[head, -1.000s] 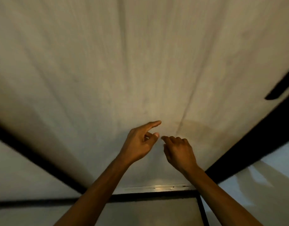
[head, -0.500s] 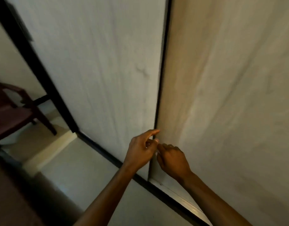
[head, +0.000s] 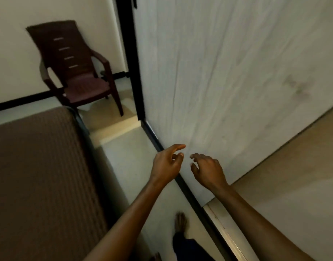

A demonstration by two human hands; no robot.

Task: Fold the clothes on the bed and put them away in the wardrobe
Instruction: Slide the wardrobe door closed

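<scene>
Standing at the wardrobe [head: 227, 81], the person holds both hands low before its pale wood-grain door. The left hand [head: 166, 163] has its forefinger stretched toward the panel and the other fingers loosely bent; the right hand [head: 207, 170] hangs just beside it with fingers relaxed and spread. Neither hand holds anything, and whether any fingertip touches the door cannot be told. A second, darker panel [head: 293, 176] lies to the right, set behind the pale one along a slanting edge; a light rail [head: 224, 228] runs along the floor below it, which suggests sliding doors.

No clothes are in view: the bed [head: 39, 176], at left, shows only its brown ribbed cover, so the garments are either out of frame or already inside the wardrobe; it cannot be told which.

The step in hand is judged to be working the wardrobe door. To do it well, set flat fingertips on the door's free edge, push along the rail and not into the panel, and keep the bare foot [head: 180, 221] clear of the track.

A dark plastic chair [head: 77, 68] stands against the far wall. No brand, label or writing can be read anywhere.
</scene>
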